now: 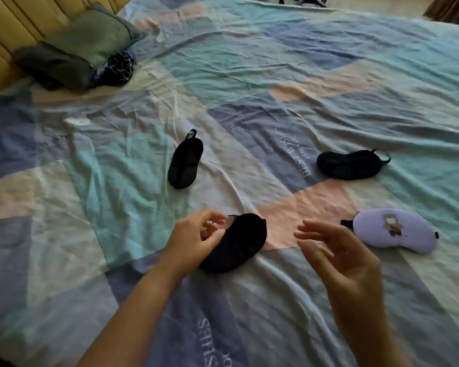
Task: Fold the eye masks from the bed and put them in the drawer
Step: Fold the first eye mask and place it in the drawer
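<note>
Several eye masks lie on the patchwork bedspread (249, 75). The nearest black mask (239, 242) lies at the front middle, and my left hand (196, 237) pinches its left end and strap. My right hand (337, 250) hovers open to the right of that mask, fingers spread, holding nothing. A second black mask (185, 159) lies farther back, strap loop at its far end. A third black mask (349, 164) lies at the right. A lilac mask (396, 230) with a small printed figure lies just right of my right hand. No drawer is in view.
Grey-green pillows (90, 41) and a dark folded cloth (51, 64) are piled against the padded headboard (16, 19) at the far left. A small white object (76, 121) lies on the bedspread at the left. The bed's far edge runs along the top.
</note>
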